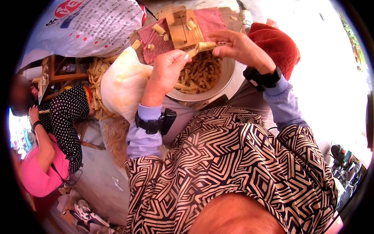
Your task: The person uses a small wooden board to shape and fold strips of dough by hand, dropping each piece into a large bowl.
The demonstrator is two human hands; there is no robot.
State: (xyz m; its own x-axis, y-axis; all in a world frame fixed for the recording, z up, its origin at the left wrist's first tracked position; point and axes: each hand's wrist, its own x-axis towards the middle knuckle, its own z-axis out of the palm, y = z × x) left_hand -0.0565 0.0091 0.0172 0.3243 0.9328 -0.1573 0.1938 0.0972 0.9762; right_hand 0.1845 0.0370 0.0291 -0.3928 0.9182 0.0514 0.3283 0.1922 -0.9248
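Observation:
My left hand [163, 72] is closed on one end of a pale yellow strip [198, 49], above a metal bowl [228, 82] of short yellow-brown pieces [198, 76]. My right hand [243, 50] has thumb and fingers around the strip's other end; a thin item there is too small to make out. Just beyond is a wooden block [179, 29] on a pink cloth [150, 39], with small yellow chunks on both. A stained white cloth [120, 84] lies left of the bowl.
At left a person in pink [37, 167] bends beside a pile of yellow strips [99, 78] and a wooden frame [66, 70]. A printed white sack [89, 27] fills the upper left. A red cushion-like fabric [272, 43] is at right. Shoes [83, 212] lie at lower left.

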